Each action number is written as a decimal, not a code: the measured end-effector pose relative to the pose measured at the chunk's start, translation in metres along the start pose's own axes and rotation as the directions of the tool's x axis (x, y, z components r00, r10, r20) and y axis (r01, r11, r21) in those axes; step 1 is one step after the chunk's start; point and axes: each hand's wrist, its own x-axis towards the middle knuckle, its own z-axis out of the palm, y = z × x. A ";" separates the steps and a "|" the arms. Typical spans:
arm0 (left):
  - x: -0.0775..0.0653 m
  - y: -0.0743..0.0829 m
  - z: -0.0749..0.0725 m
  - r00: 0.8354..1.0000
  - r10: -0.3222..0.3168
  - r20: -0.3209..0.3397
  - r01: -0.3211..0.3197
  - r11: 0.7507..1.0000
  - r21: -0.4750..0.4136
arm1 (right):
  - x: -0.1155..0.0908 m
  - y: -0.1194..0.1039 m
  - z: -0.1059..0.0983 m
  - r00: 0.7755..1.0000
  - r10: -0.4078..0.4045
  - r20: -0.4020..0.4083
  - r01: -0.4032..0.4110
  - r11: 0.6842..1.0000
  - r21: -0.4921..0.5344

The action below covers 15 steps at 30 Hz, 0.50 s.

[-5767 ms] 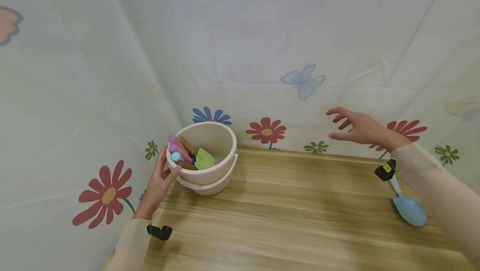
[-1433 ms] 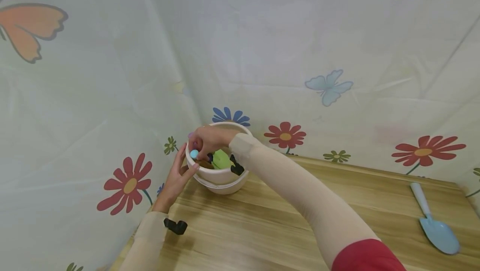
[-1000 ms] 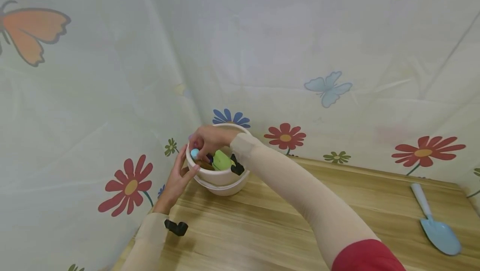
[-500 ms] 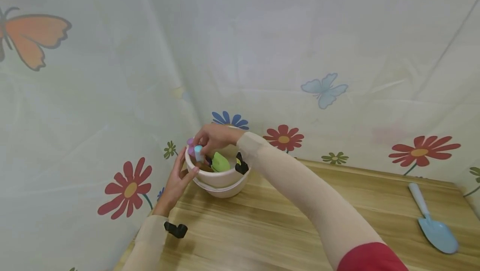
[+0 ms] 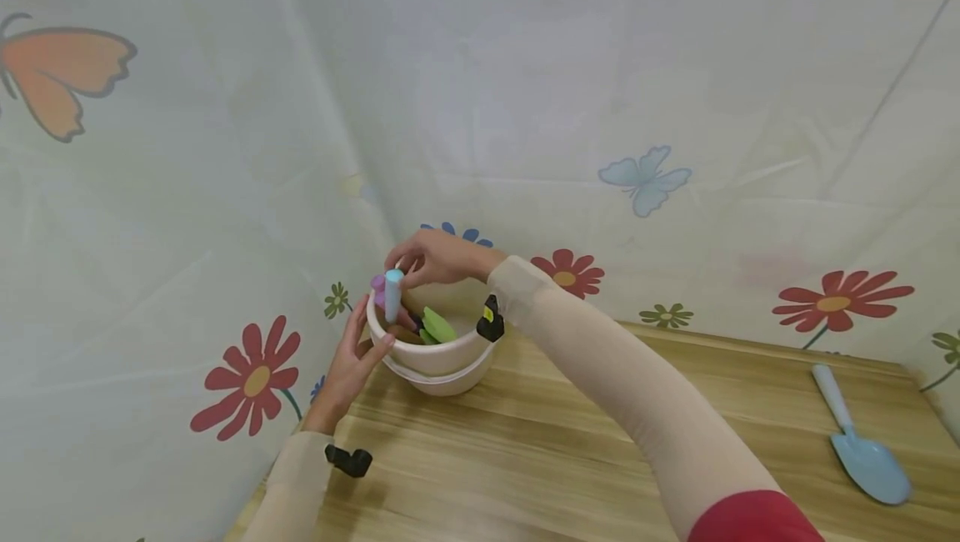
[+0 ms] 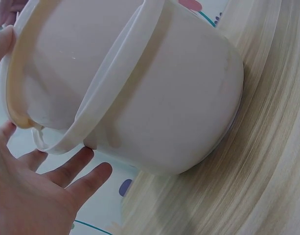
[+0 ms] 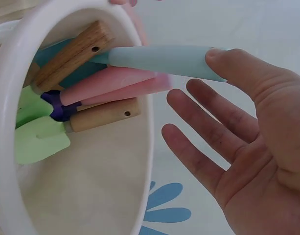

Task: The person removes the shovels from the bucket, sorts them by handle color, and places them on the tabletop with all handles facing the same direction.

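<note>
My right hand (image 5: 444, 257) pinches the end of a light blue handle (image 7: 159, 61) between thumb and fingertips, the other fingers spread apart. This handle belongs to a hand trowel whose blue blade, partly hidden behind a wooden handle (image 7: 74, 56), is still inside the white bucket (image 5: 442, 356). My left hand (image 5: 347, 368) holds the bucket's left side, thumb at the rim and fingers against the outer wall. Also in the bucket lie pink handles (image 7: 115, 83), a purple part, and small green tools (image 7: 41, 139), one with a wooden handle.
The bucket stands in the left back corner of a wood-grain table (image 5: 525, 450), close to the flower-printed curtain (image 5: 480, 92). A separate light blue trowel (image 5: 870, 463) lies at the table's right.
My right hand came from the right into the bucket, took hold of the light blue handle and raised it, so more of it now shows. My left hand stays at the bucket.
</note>
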 end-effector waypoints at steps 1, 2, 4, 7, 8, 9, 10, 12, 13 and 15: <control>0.000 0.000 0.000 1.000 0.000 -0.001 0.000 1.000 -0.004 | 0.000 0.000 -0.001 1.000 -0.004 -0.009 0.004 1.000 0.017; 0.000 0.000 0.000 1.000 0.001 -0.002 -0.001 1.000 -0.006 | -0.001 -0.001 -0.001 1.000 -0.005 -0.017 0.006 0.999 0.032; 0.000 -0.001 0.000 1.000 0.000 -0.004 0.000 1.000 0.002 | -0.003 -0.002 -0.002 0.999 0.001 -0.034 0.001 0.997 0.075; 0.000 -0.003 0.001 1.000 -0.001 -0.004 0.001 1.000 0.010 | -0.005 -0.005 -0.004 0.998 0.024 -0.062 -0.016 0.992 0.125; 0.000 -0.003 0.001 1.000 0.000 -0.005 0.000 1.000 0.011 | -0.006 -0.006 -0.004 0.997 0.029 -0.072 -0.019 0.991 0.135; 0.000 -0.003 0.001 1.000 -0.002 -0.004 0.002 1.000 0.011 | -0.007 -0.007 -0.004 0.996 0.032 -0.082 -0.020 0.989 0.144; 0.000 -0.003 0.001 1.000 -0.003 -0.003 0.003 1.000 0.011 | -0.007 -0.008 -0.005 0.995 0.033 -0.091 -0.019 0.988 0.151; 0.000 -0.003 0.001 1.000 0.003 -0.005 -0.003 1.000 0.010 | -0.007 -0.009 -0.005 0.993 0.033 -0.111 -0.015 0.987 0.162; 0.001 -0.003 0.001 1.000 0.005 -0.006 -0.005 1.000 0.010 | -0.007 -0.010 -0.006 0.992 0.029 -0.120 -0.008 0.985 0.171; 0.001 -0.003 0.002 1.000 0.013 -0.008 -0.012 1.000 0.009 | -0.007 -0.011 -0.007 0.990 0.023 -0.138 0.004 0.981 0.192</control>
